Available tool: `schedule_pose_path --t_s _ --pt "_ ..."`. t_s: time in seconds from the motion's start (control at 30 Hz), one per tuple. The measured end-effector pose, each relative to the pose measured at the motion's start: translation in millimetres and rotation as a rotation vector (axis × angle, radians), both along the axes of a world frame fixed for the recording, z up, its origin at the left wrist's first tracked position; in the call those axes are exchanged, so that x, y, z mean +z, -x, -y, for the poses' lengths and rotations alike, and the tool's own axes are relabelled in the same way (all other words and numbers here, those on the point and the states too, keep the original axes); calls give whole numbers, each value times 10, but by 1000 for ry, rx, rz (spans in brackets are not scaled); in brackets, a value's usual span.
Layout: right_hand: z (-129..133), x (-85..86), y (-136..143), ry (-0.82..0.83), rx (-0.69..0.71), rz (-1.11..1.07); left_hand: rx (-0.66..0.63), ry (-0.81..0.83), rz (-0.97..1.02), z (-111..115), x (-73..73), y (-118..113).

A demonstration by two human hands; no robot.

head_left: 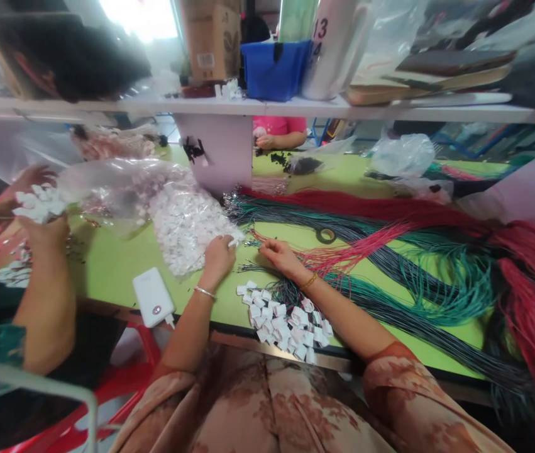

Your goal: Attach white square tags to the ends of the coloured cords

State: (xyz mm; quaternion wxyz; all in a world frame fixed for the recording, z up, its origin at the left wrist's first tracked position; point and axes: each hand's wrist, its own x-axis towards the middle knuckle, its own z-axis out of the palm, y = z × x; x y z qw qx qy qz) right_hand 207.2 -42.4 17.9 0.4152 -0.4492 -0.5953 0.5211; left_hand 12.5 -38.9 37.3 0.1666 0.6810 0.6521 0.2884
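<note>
My left hand [220, 256] is closed in a pinch at the right edge of a clear plastic bag of small white connector housings [187, 229]. A bit of white, seemingly one housing, shows at its fingertips. Just to the right, my right hand [280, 257] is closed with thumb and finger together near the tips of thin red wires [337, 251]; whether it grips a wire is too small to tell. Below my hands lies a pile of white connectors with wires attached [281, 321]. Green wires [356, 286] and dark wires [403, 311] stretch off to the right.
A white power bank [153, 297] with a cable lies near the front edge. Black tape [325, 236] rests among the wires. At left, a co-worker's hands [43, 214] hold white connectors. A shelf [154, 107] with a blue bin [274, 70] spans the back; another person sits beyond.
</note>
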Motion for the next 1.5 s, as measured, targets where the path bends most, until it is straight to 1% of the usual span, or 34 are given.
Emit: schedule_pose_path --t_s 0.03,0.07,0.13,0.17,0.23,0.33,0.43,0.53,0.63,0.7,0.8,0.87,0.93,1.0,1.17,1.27,1.33,1.4,1.47,1.5 --pt "2 4 -3 -33 -13 16 -13 22 202 5 11 -25" --pt "2 4 -5 -61 -21 31 -41 82 416 7 16 -60" --pt "1 -2 -12 -99 -24 60 -110 279 807 6 13 -146" --pt "0 -6 -16 -112 -24 70 -136 372 957 2 10 -187" --pt "3 -11 -23 -128 -30 83 -175 482 1151 -4 5 -248" --pt "19 2 -24 -124 -34 100 -196 517 1284 -1 16 -266" --pt "34 28 -12 -110 -29 126 -216 540 1321 16 36 -236" --pt "38 38 0 -123 -24 139 -233 550 1299 34 41 -220" --pt "35 28 10 -140 7 166 -241 535 1267 50 18 -243" --pt "37 18 17 -149 2 192 -249 499 1234 63 -12 -275" --pt "52 11 17 -184 -29 222 -210 426 1164 86 -63 -317" --pt "62 9 7 -216 -6 231 -158 402 1129 96 -88 -323" --pt "73 0 -1 -236 39 242 -123 403 1110 104 -99 -314" --pt "90 -25 4 -230 63 265 -114 404 1092 113 -101 -304" --pt "144 -106 18 -221 72 338 -171 444 1007 130 -101 -288" --pt "73 -72 -43 -265 119 390 -173 490 989 110 -104 -252" --pt "-35 -14 -93 -330 114 512 -147 508 999 87 -104 -220" --pt "-155 43 -118 -376 50 741 -128 520 1014 65 -103 -193" --pt "-242 74 -112 -369 -6 980 -120 527 1022 53 -99 -173" --pt "-263 77 -101 -361 -7 1066 -117 529 1021 50 -98 -165"
